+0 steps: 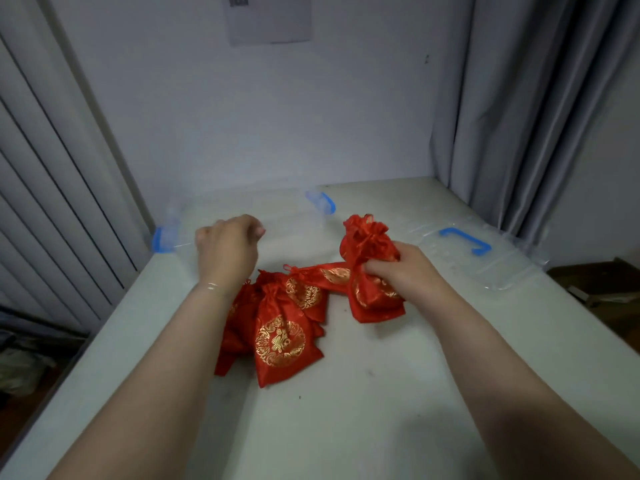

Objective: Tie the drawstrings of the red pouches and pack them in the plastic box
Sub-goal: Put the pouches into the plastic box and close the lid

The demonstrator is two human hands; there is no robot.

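Now, note the right hand (401, 271), to the right of centre, curled tight round the middle of a red satin drawstring pouch with a gold round emblem (369, 242), its mouth already gathered into a ruffle above the fingers. Cannot tell whether a second pouch is caught in that same grip lower down. Note too the left hand (227, 247), raised at the far left over the clear plastic box with blue clip latches (173, 223), fingers loosely curled and nothing visible in them.

Judging by that, treat the step in hand as finishing this pouch and carrying it left to the box. Check the knot first: pull both cord ends firmly so the ruffle stays closed, since slippery satin probably lets a slack knot loosen. Keep the hold on the body of the pouch, not on the cords, so as not to drag the mouth open again.

Carry it left and far, over the heap of red gold-printed pouches (277, 323) lying near centre on the pale tabletop (346, 410), high enough not to snag their strings. Set it down flat inside the box, against a wall, to leave room for the others; contents of the box hard to make out through the clear plastic.

Leave the clear lid with the blue handle (464, 240), lying at the far right, where it is until the heap is done.
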